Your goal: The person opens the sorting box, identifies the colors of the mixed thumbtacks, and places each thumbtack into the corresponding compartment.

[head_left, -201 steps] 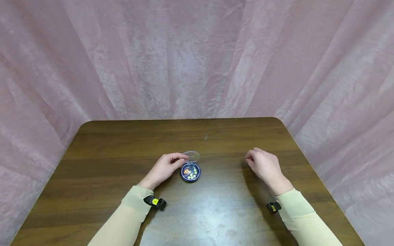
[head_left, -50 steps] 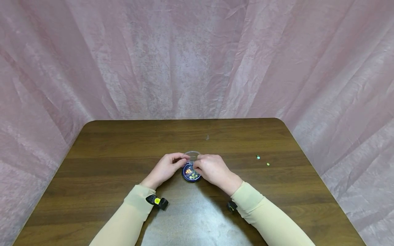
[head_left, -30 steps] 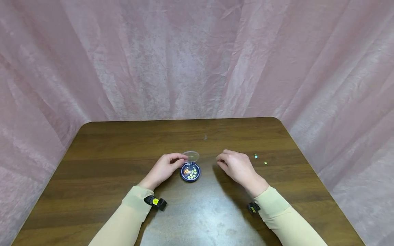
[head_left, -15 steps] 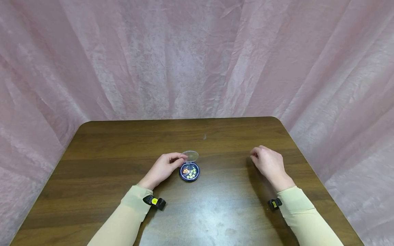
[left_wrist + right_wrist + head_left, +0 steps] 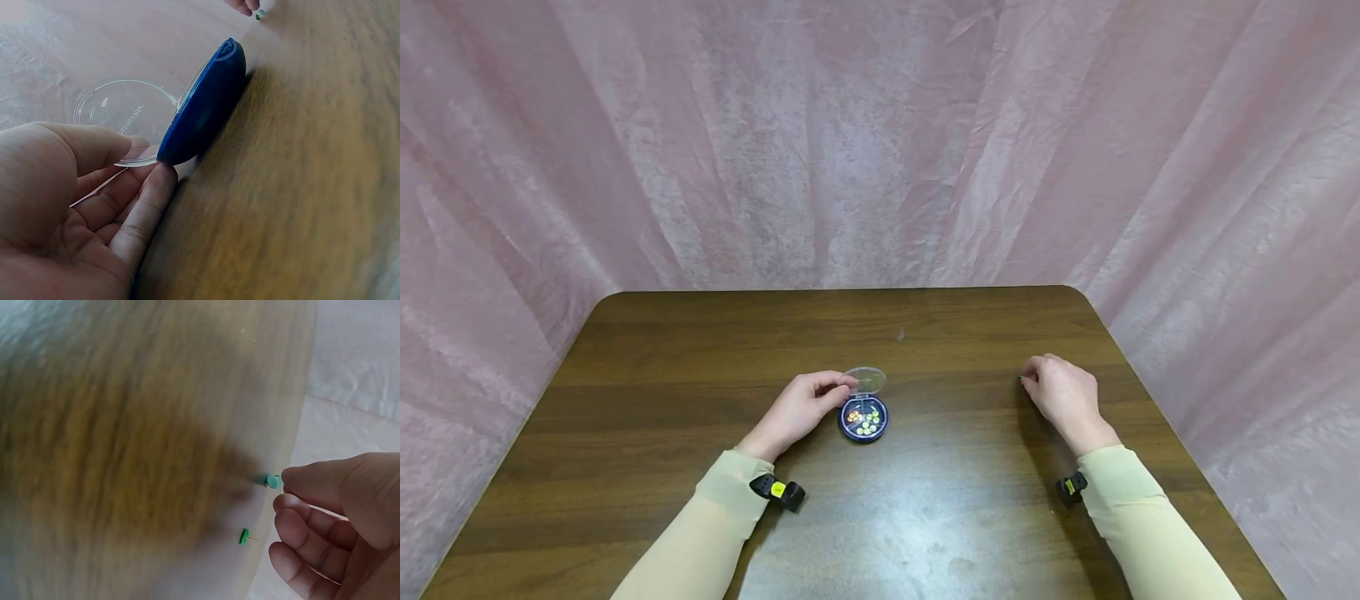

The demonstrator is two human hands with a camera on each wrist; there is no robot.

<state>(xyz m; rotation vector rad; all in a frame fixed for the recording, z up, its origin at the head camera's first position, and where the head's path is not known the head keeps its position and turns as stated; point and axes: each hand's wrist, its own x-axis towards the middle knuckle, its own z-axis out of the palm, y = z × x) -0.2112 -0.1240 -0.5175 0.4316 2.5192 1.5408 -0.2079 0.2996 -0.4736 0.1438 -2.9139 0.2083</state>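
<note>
A round blue compartment case (image 5: 863, 418) stands on the wooden table with its clear lid (image 5: 867, 381) raised. My left hand (image 5: 802, 410) pinches the lid's left edge between thumb and fingers, and one fingertip touches the blue base in the left wrist view. Orange thumbtacks (image 5: 854, 417) lie in the left compartment, yellowish-green ones (image 5: 867, 428) in the front and right ones. Far to the right, my right hand (image 5: 1062, 398) is low over the table, fingers bent. Its thumb tip meets a pale green thumbtack (image 5: 272, 480); whether it is pinched is unclear. A darker green thumbtack (image 5: 244, 536) lies nearby.
The brown wooden table (image 5: 722, 333) has rounded far corners. Pink curtains (image 5: 850, 150) hang behind it and along both sides. Black wrist cameras are strapped to the left sleeve (image 5: 730, 475) and the right sleeve (image 5: 1123, 475).
My right hand has left the case and travelled right to the loose thumbtacks, now mostly covering them in the head view. My left hand keeps its hold on the lid.
</note>
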